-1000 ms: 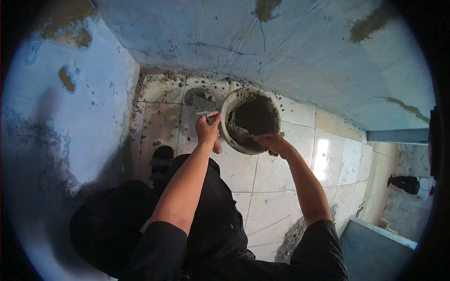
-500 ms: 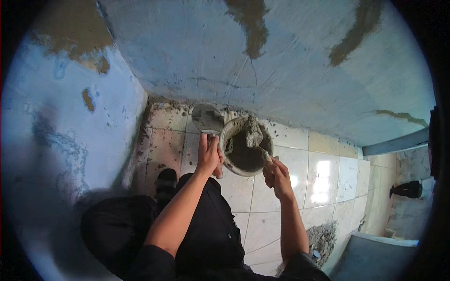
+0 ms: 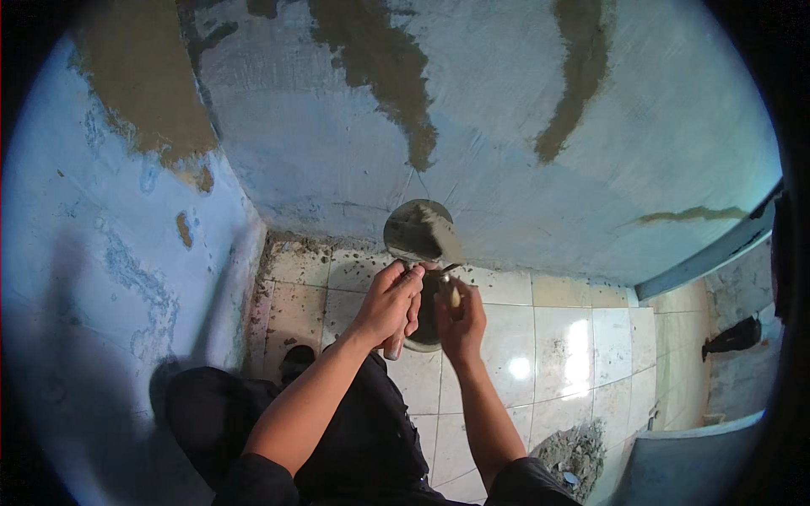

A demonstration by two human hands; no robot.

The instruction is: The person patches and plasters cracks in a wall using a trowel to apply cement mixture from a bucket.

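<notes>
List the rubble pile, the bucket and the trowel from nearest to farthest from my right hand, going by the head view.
1. Trowel: gripped in the right hand.
2. Bucket: just left of that hand, mostly hidden from view.
3. Rubble pile: well off to the lower right.

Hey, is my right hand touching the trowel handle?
Touching: the head view shows the right hand closed around the trowel handle.

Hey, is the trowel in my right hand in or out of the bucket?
Out: the trowel blade shows against the round plate in your left hand, beyond the bucket.
</notes>
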